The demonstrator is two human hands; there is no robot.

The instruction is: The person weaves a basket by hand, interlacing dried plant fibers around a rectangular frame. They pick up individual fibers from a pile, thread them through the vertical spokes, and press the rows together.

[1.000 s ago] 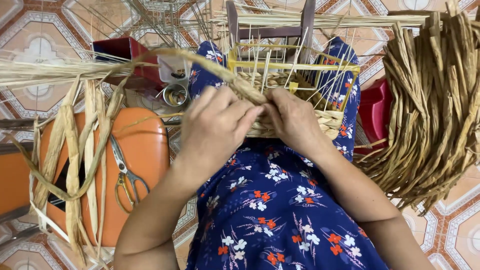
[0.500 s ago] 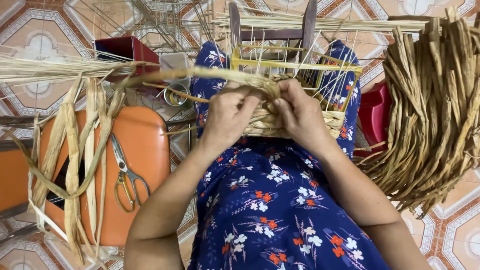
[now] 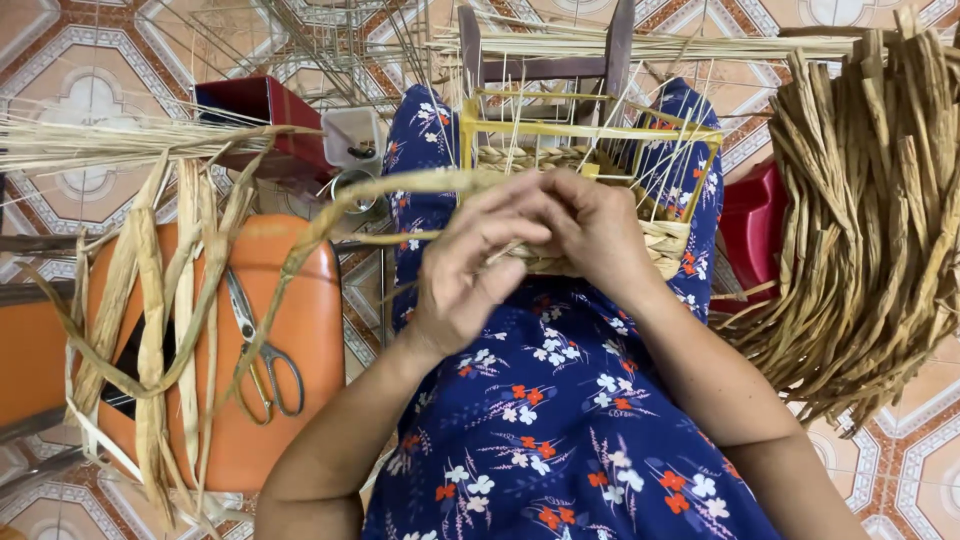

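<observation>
Seen from above, the person sits with a half-woven basket (image 3: 600, 215) resting on the lap of a blue flowered dress (image 3: 560, 430), and both hands meet at its near rim. The left hand (image 3: 470, 275) has its fingers (image 3: 500, 235) curled together and clamped on a long, flat straw strand (image 3: 330, 215) that arches away to the left over an orange stool (image 3: 300, 330). The right hand (image 3: 595, 230) lies just beside the left, its fingers bent down and pressed shut on the woven band of the basket's rim, touching the same strand where it enters the weave. The basket is built around a yellow wire frame (image 3: 590, 130), from which thin pale stakes stand up and fan outward; the woven part at the bottom is tan. On the orange stool lies a pair of scissors (image 3: 262, 350), blades pointing away from the person, with several broad dried strips (image 3: 150, 330) draped across the seat and hanging over its edges. A red box (image 3: 250, 105) sits beyond the stool on the patterned tile floor (image 3: 90, 90), with a small pale container (image 3: 350, 135) just beside it. To the right, a thick bundle of dried brown fibre (image 3: 870, 220) hangs over a red stool (image 3: 755, 225).
</observation>
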